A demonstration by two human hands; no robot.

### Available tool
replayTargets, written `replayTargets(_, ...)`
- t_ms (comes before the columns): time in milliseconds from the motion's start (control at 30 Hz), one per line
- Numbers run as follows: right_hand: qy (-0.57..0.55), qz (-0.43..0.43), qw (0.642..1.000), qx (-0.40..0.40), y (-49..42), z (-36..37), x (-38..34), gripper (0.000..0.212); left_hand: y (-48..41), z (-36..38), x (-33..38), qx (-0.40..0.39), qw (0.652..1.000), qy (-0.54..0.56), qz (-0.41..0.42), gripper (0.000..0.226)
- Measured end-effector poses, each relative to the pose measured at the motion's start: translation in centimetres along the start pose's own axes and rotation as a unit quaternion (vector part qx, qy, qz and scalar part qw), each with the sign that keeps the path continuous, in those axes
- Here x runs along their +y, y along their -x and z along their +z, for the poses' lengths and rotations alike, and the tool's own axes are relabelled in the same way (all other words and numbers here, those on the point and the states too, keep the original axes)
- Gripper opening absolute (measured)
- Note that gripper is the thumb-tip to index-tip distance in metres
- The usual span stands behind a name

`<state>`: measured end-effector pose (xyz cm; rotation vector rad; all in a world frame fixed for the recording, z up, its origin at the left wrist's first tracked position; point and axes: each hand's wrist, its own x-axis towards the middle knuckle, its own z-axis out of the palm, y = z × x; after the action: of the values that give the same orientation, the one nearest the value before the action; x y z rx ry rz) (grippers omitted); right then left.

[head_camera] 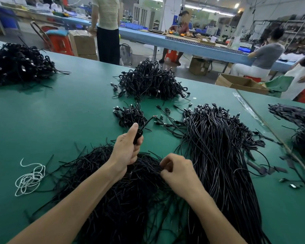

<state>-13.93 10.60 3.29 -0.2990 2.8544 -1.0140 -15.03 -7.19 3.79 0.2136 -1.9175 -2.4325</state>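
My left hand (127,148) grips a coiled black cable (139,133) upright, thumb raised, with the cable's bare wire end sticking out up and to the right. My right hand (176,170) pinches a thin black tie from the heap of black ties (116,187) that lies under both forearms on the green table (69,117). A long bundle of straight black cables (218,152) lies just right of my right hand. A small heap of coiled cables (130,115) sits beyond my left hand.
A bigger mound of coiled cables (151,81) lies farther back, another (18,64) at the far left. White string (30,178) lies at the left. More cables (299,131) lie on the right. Persons work at a blue bench (183,44) behind; cardboard boxes (239,83) stand beyond the table edge.
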Motion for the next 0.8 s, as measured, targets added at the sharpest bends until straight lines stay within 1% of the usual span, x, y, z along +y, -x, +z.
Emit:
replayTargets(67,-0.018,0.007,1.0,0.013,-0.1,-1.4,0.0,0.015,0.2,-0.1,0.0,-0.005,1.0,-0.003,0.015,0.057)
replayTargets(200,-0.053,0.014,0.998,-0.015,0.0,-3.4,-0.1,0.015,0.3,0.1,0.3,0.009,0.999,-0.005,0.035,0.06)
replayTargets(233,-0.069,0.011,0.997,-0.011,0.0,-3.6,-0.1,0.015,0.4,0.1,0.3,0.012,0.999,-0.001,0.034,0.061)
replayTargets(367,-0.137,0.016,0.989,0.052,-0.1,-3.6,0.3,0.015,0.7,0.5,0.2,-0.003,1.0,0.02,0.018,0.065)
replayTargets(500,-0.167,0.031,0.985,0.037,-0.2,-3.0,0.6,0.016,1.0,0.9,0.4,-0.013,0.999,0.024,0.024,0.065)
replayTargets(567,-0.197,0.032,0.979,0.051,-0.2,-2.7,0.7,0.015,1.2,0.9,0.5,-0.021,0.999,0.024,0.022,0.065)
replayTargets(667,-0.275,0.017,0.953,0.123,-0.1,-2.1,0.4,0.016,1.7,0.9,0.3,-0.069,0.997,0.002,0.021,0.065)
replayTargets(733,-0.335,0.008,0.926,0.173,-0.1,-1.7,0.0,0.016,2.2,1.0,0.1,-0.107,0.994,-0.016,0.019,0.064)
replayTargets(800,-0.376,0.001,0.901,0.217,-0.1,-1.4,-0.6,0.016,2.4,1.2,0.0,-0.127,0.991,-0.029,0.02,0.061)
